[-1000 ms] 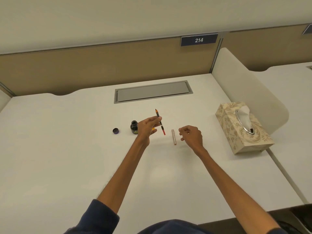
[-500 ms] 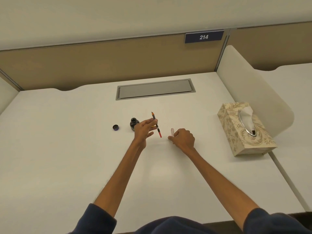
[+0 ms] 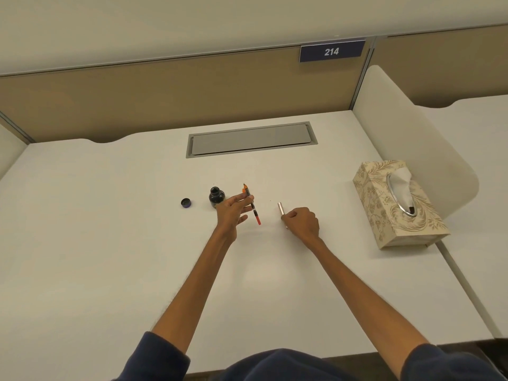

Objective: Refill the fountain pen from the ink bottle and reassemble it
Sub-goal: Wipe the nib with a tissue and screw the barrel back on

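Desk: white desk (image 3: 110,243), ink bottle (image 3: 216,197) standing open on it.
Bottle cap: (image 3: 186,202) just left of ink bottle.
Left hand: my left hand (image 3: 230,213) pinches the pen section (image 3: 251,204), nib up, just right of ink bottle.
Right hand: my right hand (image 3: 301,221) closed around the pen barrel (image 3: 282,210) on the desk, farther right of ink bottle.

Two bare forearms reach from dark navy sleeves (image 3: 156,358) pushed up near the elbows; the garment looks soft, fleece-like.
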`<state>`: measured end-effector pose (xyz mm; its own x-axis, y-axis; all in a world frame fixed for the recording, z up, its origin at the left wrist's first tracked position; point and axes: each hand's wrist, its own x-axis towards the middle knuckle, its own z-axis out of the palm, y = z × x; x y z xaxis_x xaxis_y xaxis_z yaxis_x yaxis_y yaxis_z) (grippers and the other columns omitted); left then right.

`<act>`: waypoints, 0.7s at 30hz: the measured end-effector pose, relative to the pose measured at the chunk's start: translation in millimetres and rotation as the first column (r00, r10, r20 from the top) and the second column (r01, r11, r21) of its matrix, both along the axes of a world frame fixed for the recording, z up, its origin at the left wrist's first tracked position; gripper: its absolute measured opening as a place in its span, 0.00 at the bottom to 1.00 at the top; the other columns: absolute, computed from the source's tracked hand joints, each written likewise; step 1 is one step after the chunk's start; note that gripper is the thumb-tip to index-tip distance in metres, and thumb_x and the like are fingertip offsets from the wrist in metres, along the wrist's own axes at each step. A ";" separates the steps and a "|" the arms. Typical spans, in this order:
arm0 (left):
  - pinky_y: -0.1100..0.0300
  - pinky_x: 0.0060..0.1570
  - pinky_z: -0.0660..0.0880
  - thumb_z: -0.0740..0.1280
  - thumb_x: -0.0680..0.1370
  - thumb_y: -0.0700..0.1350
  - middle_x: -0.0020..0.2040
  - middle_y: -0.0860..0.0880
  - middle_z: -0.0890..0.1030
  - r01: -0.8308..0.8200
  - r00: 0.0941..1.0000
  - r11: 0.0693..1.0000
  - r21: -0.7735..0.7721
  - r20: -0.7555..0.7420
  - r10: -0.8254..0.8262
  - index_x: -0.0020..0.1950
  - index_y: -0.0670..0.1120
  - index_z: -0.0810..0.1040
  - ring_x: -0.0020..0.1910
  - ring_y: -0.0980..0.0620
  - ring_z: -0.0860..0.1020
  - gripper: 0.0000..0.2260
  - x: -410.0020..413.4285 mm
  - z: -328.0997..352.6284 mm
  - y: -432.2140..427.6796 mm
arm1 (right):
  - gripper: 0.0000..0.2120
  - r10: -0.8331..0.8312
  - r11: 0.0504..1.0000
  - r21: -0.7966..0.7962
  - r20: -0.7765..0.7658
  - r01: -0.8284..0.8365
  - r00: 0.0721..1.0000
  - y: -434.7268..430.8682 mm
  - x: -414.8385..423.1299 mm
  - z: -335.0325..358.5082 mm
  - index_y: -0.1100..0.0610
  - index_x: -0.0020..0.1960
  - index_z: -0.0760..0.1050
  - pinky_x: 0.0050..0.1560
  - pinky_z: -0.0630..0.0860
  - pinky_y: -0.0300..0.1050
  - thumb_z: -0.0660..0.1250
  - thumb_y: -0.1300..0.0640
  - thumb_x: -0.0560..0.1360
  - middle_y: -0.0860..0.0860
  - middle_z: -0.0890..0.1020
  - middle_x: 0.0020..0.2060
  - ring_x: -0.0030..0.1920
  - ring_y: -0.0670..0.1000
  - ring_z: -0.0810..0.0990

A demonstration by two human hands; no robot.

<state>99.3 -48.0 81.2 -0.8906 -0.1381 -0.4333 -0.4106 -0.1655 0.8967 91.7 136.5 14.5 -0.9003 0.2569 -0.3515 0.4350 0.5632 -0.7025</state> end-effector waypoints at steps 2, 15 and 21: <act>0.55 0.53 0.73 0.72 0.75 0.44 0.50 0.48 0.83 0.001 1.000 1.000 0.000 0.009 -0.001 0.56 0.46 0.82 0.47 0.53 0.82 0.10 0.1 -1.9 0.9 | 0.09 -0.008 1.000 -0.018 -0.008 0.008 1.000 4.6 1.5 1.3 0.58 0.40 0.82 0.42 0.74 0.44 0.67 0.54 0.70 0.51 0.86 0.39 0.43 0.57 0.83; 0.56 0.50 0.75 0.74 0.74 0.45 0.48 0.49 0.84 0.060 0.998 0.998 -0.004 0.022 -0.060 0.54 0.46 0.83 0.48 0.51 0.82 0.10 1.8 -8.5 18.2 | 0.07 -0.098 0.991 0.091 -0.051 0.102 0.994 25.2 4.3 -1.5 0.54 0.42 0.83 0.50 0.78 0.49 0.68 0.53 0.71 0.52 0.86 0.43 0.46 0.58 0.83; 0.55 0.51 0.75 0.74 0.74 0.45 0.48 0.49 0.84 0.078 0.997 0.997 -0.017 0.027 -0.078 0.56 0.45 0.83 0.47 0.52 0.82 0.12 1.4 -13.5 22.6 | 0.07 -0.086 0.985 0.144 -0.069 0.095 0.994 24.5 5.4 -2.8 0.55 0.45 0.83 0.52 0.78 0.49 0.68 0.54 0.72 0.53 0.86 0.44 0.47 0.59 0.83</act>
<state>100.7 -25.4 67.7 -0.8872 -0.0768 -0.4549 -0.4452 -0.1161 0.8879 97.1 160.9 11.8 -0.8900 0.3829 -0.2475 0.4465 0.6224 -0.6428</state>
